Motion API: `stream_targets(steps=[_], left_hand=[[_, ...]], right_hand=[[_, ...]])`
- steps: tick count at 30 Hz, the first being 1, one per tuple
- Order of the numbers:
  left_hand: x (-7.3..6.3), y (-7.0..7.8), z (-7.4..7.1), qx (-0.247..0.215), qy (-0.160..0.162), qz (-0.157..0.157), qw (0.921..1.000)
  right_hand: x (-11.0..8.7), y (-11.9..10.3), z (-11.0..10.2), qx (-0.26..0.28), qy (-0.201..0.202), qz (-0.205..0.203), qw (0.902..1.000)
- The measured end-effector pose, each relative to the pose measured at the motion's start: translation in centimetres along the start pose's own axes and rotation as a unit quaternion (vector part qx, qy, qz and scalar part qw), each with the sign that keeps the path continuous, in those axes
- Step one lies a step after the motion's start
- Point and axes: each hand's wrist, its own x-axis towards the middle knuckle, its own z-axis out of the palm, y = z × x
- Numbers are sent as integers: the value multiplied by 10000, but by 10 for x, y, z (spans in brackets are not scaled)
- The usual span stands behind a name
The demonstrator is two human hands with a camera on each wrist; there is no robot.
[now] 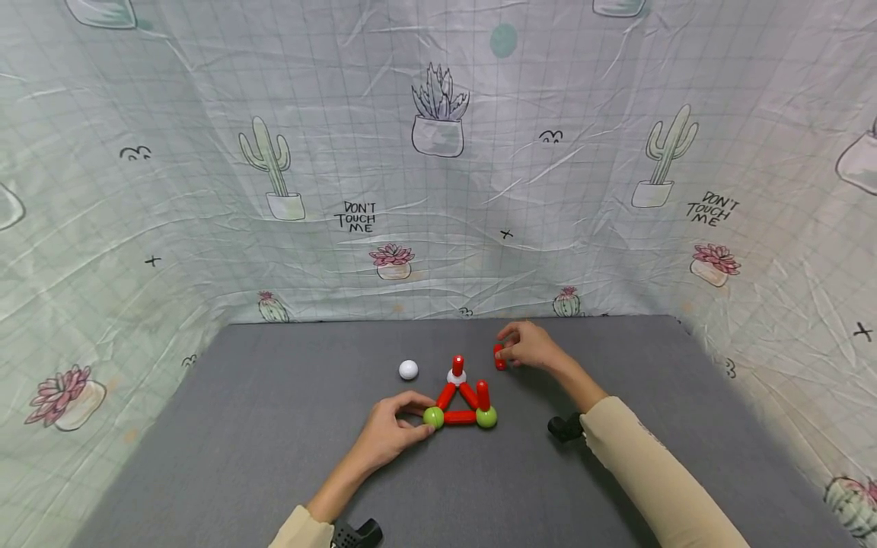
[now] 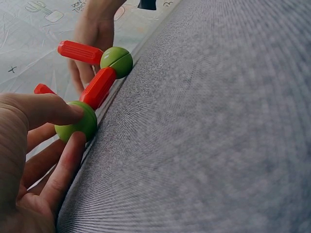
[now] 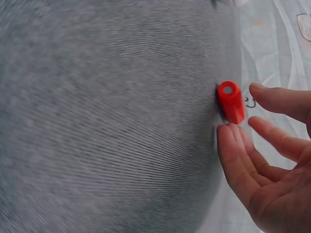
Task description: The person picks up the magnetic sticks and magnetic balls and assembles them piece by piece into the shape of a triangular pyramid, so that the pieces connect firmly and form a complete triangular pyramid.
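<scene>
My left hand [image 1: 387, 434] pinches a green ball [image 1: 434, 418] at the near left corner of a triangle of red rods. In the left wrist view, thumb and fingertips press on that ball [image 2: 90, 121]. Another green ball [image 1: 486, 418] forms the right corner and bears an upright red rod [image 1: 483, 395]. At the far corner, a white ball [image 1: 456, 378] carries a second upright red rod [image 1: 458, 365]. Beyond the triangle to the right, my right hand [image 1: 530, 346] reaches around a loose red rod [image 3: 234, 108], its fingers spread with a gap between thumb and rod.
A loose white ball [image 1: 408, 370] lies on the grey table [image 1: 308, 396], left of the triangle's far corner. Behind the table hangs a printed cloth [image 1: 507, 266], which also rises along both sides.
</scene>
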Motion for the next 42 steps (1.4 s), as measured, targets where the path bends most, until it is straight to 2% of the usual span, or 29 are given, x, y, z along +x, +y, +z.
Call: stream_targets(steps=[3,6,14,20,28,37,42], left_hand=[[0,0,0,50,24,-22,10000],[0,-1,0,90,45,-51,9999],[0,-1,0,70,68,-37,9999],[0,0,1,54,90,-55,9999],[0,0,0,56,86,-38,9999],[0,0,0,29,106,-27,9999],[0,1,0,33,88,-42,9999]], right_hand=[[0,4,4,146,-124,135,9997],[-1,6,7,332,-169,105,9993],[-2,8,11,550,-114,-27,9984],[-5,7,13,631,-29,25,9980],[-19,-6,11,1118,38,-146,9936],[-39,-34,16,1636,93,-637,9844],[-52,-47,20,1755,138,-906,9802]])
